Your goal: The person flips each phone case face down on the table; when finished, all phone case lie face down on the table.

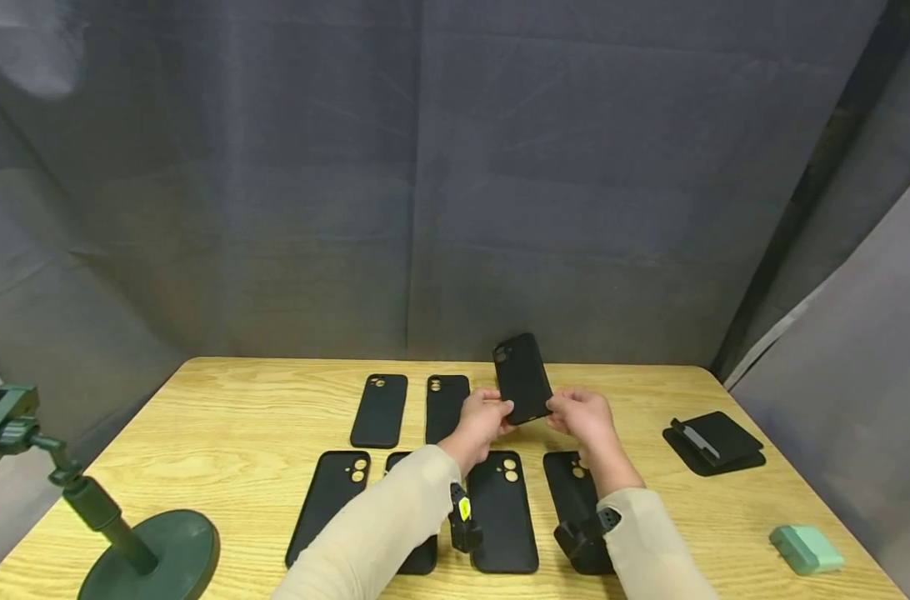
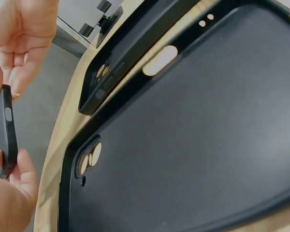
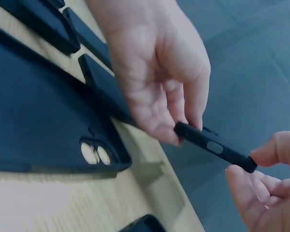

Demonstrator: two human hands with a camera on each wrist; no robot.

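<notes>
Broadly spread across the pale wood-grain table [image 1: 222, 417], backed by grey draped cloth: six flat black phone cases [image 1: 502, 510] laid face-down in two loose rows, each apart from its neighbours, presumably so any one lifts without disturbing the rest. Matte, soft-looking shells (silicone, at a guess), rounded corners, camera cut-outs showing the wood beneath. At the left edge, a dark green stand [image 1: 151, 554] on a round base; to the right, a black folded holder [image 1: 713, 442] and a small mint-green block [image 1: 806, 548]. Raised above the back row, tilted upright: a seventh black case [image 1: 523, 379], pinched at its lower end between left hand [image 1: 481, 421] and right hand [image 1: 582, 417], fingertips on opposite edges, likely for inspection. Slim profile, oval side button slot.
</notes>
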